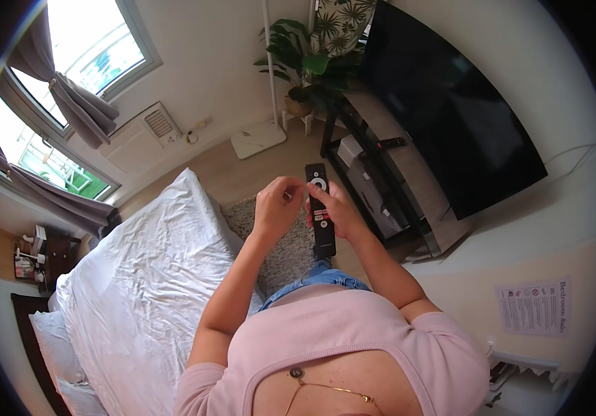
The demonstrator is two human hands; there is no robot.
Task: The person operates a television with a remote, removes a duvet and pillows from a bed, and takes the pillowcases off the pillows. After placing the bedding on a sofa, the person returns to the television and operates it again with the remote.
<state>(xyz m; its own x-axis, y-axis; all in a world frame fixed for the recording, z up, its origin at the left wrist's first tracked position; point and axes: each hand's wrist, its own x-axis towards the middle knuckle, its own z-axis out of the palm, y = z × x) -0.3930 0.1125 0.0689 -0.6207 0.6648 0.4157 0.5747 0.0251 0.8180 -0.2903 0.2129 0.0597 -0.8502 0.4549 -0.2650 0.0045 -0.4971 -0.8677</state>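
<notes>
A black remote control (pixel 323 232) points away from me, its buttons facing up. My right hand (pixel 339 210) is wrapped around its right side, with the thumb over the upper buttons near the round control ring. Just left of the remote, my left hand (pixel 278 206) is raised with its fingers curled in. I see nothing held in it, though part of the inside of the curl is hidden.
To the left is a bed (pixel 138 298) with a rumpled white sheet. A large dark television (pixel 450 111) stands at the right on a stand (pixel 423 187), where another small remote (pixel 392 143) lies. Beyond are a potted plant (pixel 298 104), a white pole base (pixel 258 141) and a grey rug (pixel 284 256).
</notes>
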